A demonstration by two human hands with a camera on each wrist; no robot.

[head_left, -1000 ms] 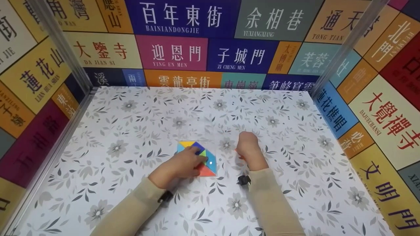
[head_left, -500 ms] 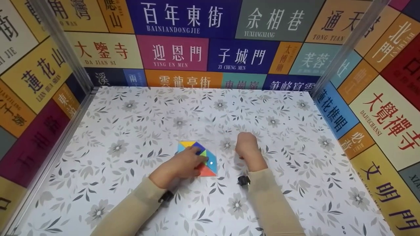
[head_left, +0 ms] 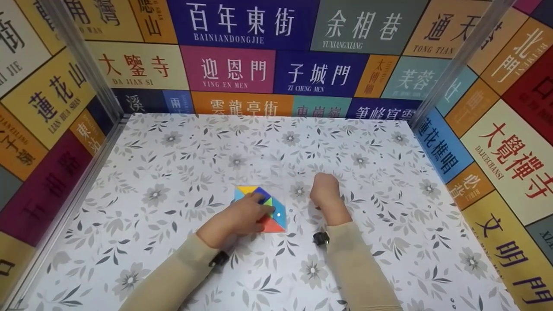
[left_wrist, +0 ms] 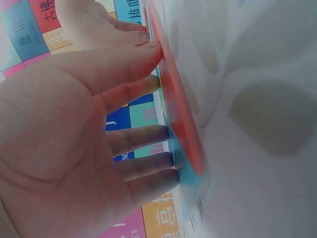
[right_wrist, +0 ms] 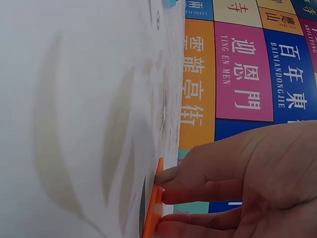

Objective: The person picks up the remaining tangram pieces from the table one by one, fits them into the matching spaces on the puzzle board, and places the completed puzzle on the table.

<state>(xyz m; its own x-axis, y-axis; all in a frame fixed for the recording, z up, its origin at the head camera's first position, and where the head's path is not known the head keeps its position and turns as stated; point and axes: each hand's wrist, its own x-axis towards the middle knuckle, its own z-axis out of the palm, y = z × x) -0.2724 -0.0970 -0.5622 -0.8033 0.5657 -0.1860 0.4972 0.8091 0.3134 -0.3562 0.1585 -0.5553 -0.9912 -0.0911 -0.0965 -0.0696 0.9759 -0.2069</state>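
Observation:
Flat tangram pieces lie fitted together near the middle of the table: a yellow triangle (head_left: 246, 189), a dark blue piece (head_left: 261, 192), a light blue one (head_left: 279, 211) and a red one (head_left: 273, 225). My left hand (head_left: 242, 216) covers part of them, fingers spread and fingertips touching their tops. To the right, my right hand (head_left: 325, 190) is bent down to the table with thumb and fingertips bunched on an orange tangram piece (right_wrist: 153, 208). From the head view that piece is hidden under the hand.
A white cloth with grey flowers (head_left: 173, 155) covers the table. Panels with large printed characters (head_left: 233, 69) wall it in at the back and sides, with clear upright posts (head_left: 449, 65) at the corners. A black wrist camera (head_left: 320, 238) sits at the right cuff.
Orange corners that showed beside my right hand a second ago are now out of sight beneath it. The right hand has shifted slightly; the left hand and its pieces stay in place.

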